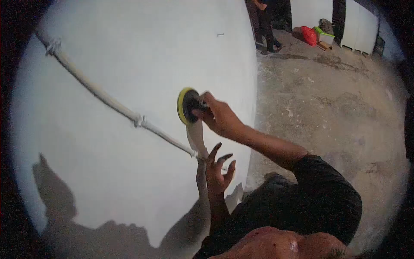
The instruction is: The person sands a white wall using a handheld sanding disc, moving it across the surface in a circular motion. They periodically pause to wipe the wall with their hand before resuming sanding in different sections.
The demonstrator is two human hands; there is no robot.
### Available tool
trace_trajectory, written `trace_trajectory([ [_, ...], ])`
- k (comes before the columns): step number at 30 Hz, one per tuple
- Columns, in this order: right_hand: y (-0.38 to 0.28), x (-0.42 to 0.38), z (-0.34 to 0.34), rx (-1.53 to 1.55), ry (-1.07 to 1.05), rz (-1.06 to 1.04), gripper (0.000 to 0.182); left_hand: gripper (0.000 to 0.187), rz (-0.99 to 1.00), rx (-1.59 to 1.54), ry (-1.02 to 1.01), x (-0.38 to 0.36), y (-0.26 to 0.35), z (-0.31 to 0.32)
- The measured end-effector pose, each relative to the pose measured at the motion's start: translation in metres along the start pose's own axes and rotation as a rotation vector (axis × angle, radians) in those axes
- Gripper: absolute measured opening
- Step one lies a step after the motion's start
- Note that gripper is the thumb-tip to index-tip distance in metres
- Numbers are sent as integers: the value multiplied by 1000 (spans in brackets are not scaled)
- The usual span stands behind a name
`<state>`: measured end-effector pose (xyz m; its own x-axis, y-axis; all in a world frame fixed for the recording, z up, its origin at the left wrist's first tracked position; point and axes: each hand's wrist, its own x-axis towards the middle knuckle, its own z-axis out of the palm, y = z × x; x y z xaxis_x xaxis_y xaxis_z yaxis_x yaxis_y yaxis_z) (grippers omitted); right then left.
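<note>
My right hand grips a round hand sanding pad by its black back. The pad's yellow face is turned toward the white wall, and its shadow falls on the wall just below. My left hand is held lower, close to the wall, with the fingers spread apart and nothing in them. Beside it ends a thin, pale pipe that runs slantwise along the wall and is held by clamps.
A small nail sticks out of the wall. Bare concrete floor stretches to the right. Farther off are another person's legs, a red bag, a green-rimmed box and white panels.
</note>
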<state>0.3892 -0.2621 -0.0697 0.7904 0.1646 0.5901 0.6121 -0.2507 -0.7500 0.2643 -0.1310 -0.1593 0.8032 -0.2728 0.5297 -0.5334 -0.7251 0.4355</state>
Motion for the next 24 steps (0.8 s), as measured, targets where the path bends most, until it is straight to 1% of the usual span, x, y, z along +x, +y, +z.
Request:
trace_trajectory([
  [1, -1, -2, -2, 7, 3, -26, 27, 23, 65, -90, 86, 0, 0, 3],
  [3, 13, 12, -3, 6, 81, -125, 26, 27, 78, -158, 135, 1, 0, 8],
  [4, 25, 24, -5, 27, 113, -95, 28, 27, 81, -160, 124, 2, 1, 8],
  [5, 38, 41, -10, 51, 141, -60, 29, 26, 106, -188, 173, 3, 3, 6],
  [6, 35, 58, -26, 11, 118, 61, 31, 25, 130, -214, 226, 4, 5, 4],
  [7, 47, 73, -33, 114, 175, -24, 32, 25, 131, -216, 228, 8, 7, 3],
  [9, 62, 82, -36, 158, 132, -25, 33, 29, 269, -126, 378, 14, 8, 2],
  [10, 54, 80, -38, 139, 104, 24, 34, 34, 272, -122, 402, 17, 10, 0],
  [11, 47, 68, -32, 121, 72, 74, 35, 34, 272, -113, 415, 20, 7, 5],
  [12, 50, 58, -25, 136, 57, -13, 38, 34, 294, -113, 487, 21, 2, 11],
  [13, 51, 52, -17, 185, 94, -73, 40, 34, 314, -113, 553, 24, 2, 13],
  [14, 56, 53, -21, 163, 42, -63, 40, 37, 323, -21, 486, 22, -1, 3],
  [15, 54, 53, -27, 142, -12, -48, 40, 37, 318, -11, 483, 25, -10, 4],
  [17, 68, 72, -32, 131, 15, -40, 40, 41, 592, -17, 686, 33, -42, 16],
  [19, 93, 101, -40, 93, 102, -33, 39, 45, 704, 162, 714, 30, -71, 26],
  [20, 108, 118, -45, 125, 149, -41, 39, 45, 698, 185, 864, 29, -80, 34],
  [21, 119, 136, -51, 159, 194, -44, 39, 45, 695, 200, 948, 32, -83, 36],
  [24, 148, 182, -80, 87, 204, 0, 38, 45, 677, 186, 1061, 43, -71, 28],
])
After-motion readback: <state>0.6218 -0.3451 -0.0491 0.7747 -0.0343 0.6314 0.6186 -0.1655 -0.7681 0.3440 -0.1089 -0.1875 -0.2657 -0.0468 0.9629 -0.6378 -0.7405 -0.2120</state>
